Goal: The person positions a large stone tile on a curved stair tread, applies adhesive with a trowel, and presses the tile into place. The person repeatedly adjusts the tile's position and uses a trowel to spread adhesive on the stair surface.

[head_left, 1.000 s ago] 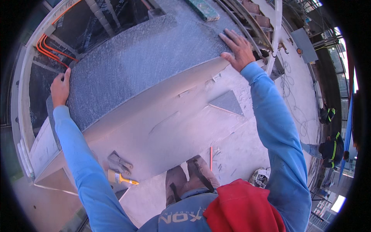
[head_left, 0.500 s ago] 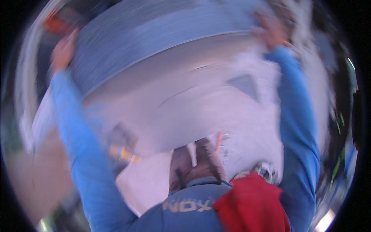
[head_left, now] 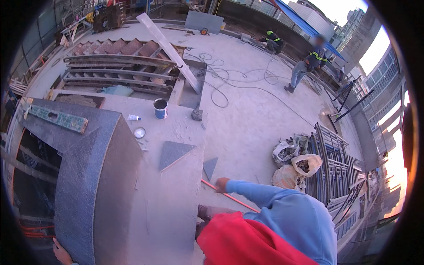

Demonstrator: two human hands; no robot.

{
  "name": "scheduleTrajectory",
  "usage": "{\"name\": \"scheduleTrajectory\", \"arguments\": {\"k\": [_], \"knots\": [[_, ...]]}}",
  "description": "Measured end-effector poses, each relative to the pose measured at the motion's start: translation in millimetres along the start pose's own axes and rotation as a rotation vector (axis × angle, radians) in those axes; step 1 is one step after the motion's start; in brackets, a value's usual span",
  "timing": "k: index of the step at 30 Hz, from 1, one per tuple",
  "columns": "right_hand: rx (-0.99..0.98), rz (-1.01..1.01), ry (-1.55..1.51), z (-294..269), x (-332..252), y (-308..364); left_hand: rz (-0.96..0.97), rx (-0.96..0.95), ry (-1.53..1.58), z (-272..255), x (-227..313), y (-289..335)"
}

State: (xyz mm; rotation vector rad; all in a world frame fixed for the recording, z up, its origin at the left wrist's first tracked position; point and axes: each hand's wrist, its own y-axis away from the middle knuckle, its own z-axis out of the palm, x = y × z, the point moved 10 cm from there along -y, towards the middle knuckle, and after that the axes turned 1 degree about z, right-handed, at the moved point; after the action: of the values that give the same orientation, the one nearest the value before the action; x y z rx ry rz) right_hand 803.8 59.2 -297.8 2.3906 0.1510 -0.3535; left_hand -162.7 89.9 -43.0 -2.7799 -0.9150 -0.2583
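A dark grey stone slab (head_left: 81, 185) covers the raised ledge at the left, its edge facing a low wall face. My left hand (head_left: 62, 252), partly cut off by the lower edge of the view, lies open against the slab's outer side. Beyond it, a green spirit level (head_left: 57, 115) rests on the adjoining slab. My right hand (head_left: 222, 185) hangs out to the front, close to an orange hose or rod (head_left: 238, 201); its fingers are too hidden to read. Two triangular grey stone offcuts, a larger one (head_left: 176, 154) and a smaller one (head_left: 210, 167), lie nearby.
A paint bucket (head_left: 160, 109), a tube (head_left: 134, 117) and a small round tin (head_left: 139, 132) stand on the ledge. Stacked metal stairs (head_left: 123, 66), a looping cable (head_left: 227, 81), filled sacks (head_left: 300, 165) and metal frames (head_left: 329, 163) surround the floor. Two people work farther off.
My view has swung up and to the right. Both hands were spread at the slab's two sides; my right hand has come away, while my left is still at the slab.
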Motion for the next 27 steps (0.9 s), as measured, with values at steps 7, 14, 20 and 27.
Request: {"name": "scheduleTrajectory", "arguments": {"k": [7,14,20,27], "knots": [[-0.017,-0.455,-0.311,-269.6,-57.3,19.3,0.14,0.066,0.359,-31.4,64.9,51.7],[0.521,-0.575,-0.484,-517.5,-189.3,9.3,-0.102,0.199,-0.045,-60.2,72.0,61.2],[0.143,-0.517,-0.122,-446.8,-189.9,-36.1,-0.04,0.217,0.121,-61.7,72.7,63.5],[-0.115,-0.294,0.465,-123.7,-32.4,-136.7,-0.014,0.194,-0.013,-50.2,62.8,47.1]]}}
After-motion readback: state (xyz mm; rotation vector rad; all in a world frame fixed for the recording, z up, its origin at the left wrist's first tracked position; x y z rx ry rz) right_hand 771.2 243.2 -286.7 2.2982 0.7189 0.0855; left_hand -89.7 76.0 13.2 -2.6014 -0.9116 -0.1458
